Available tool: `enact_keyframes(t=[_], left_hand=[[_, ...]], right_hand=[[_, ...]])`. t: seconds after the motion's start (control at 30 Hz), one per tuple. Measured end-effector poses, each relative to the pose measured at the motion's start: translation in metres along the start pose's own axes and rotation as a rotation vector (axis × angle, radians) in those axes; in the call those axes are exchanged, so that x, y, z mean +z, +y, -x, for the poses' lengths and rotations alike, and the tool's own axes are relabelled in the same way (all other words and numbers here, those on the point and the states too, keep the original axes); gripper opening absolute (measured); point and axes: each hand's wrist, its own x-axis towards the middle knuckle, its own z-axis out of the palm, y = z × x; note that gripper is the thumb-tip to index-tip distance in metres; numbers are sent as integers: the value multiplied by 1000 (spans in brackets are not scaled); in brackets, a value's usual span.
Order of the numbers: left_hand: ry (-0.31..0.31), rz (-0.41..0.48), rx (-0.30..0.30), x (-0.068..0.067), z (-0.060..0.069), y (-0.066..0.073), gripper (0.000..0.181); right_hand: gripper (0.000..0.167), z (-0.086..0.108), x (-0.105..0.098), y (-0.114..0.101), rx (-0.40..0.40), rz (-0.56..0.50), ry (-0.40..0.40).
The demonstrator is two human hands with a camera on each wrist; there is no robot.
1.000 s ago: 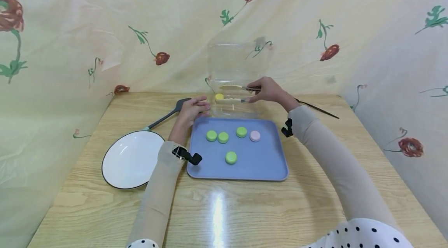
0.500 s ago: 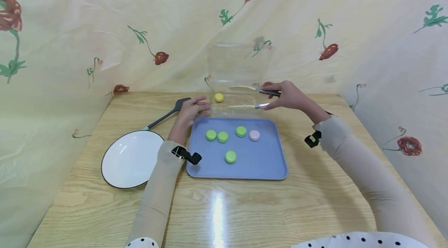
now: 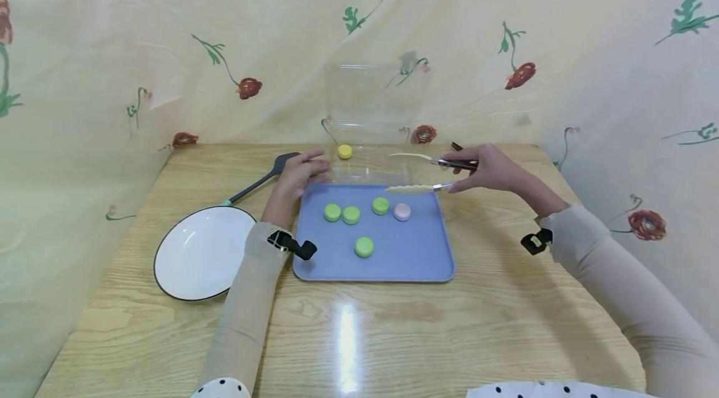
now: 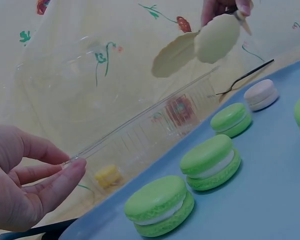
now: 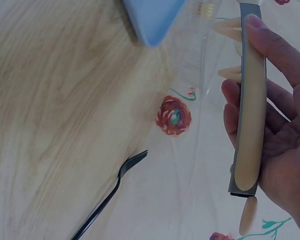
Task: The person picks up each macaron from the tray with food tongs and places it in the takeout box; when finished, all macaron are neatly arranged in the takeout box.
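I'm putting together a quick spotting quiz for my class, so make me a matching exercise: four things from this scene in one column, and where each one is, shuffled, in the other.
Things
1. Tongs
2. Yellow macaron
3. Pale pink macaron
4. White dish

Places
A. Inside the clear container
B. Left of the blue tray
C. Held in the right hand
D. Lying on the blue tray

Pairs: 1-C, 2-A, 3-D, 4-B

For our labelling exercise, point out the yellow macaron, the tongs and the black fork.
Yellow macaron [image 3: 344, 150], head view: its top.
Tongs [image 5: 253, 115], right wrist view: beige handle face.
Black fork [image 5: 122, 171], right wrist view: base of its head.
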Motion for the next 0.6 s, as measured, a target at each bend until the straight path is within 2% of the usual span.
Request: enact_keyframes(t=[0.37,0.6], left_hand=[[-2,-11,3,0,1,1,55],[-5,-21,-3,-2,-1,1,56]], right_hand=[[66,17,8,17,-17,4,-138],[68,20,13,25,-12,17,-171]])
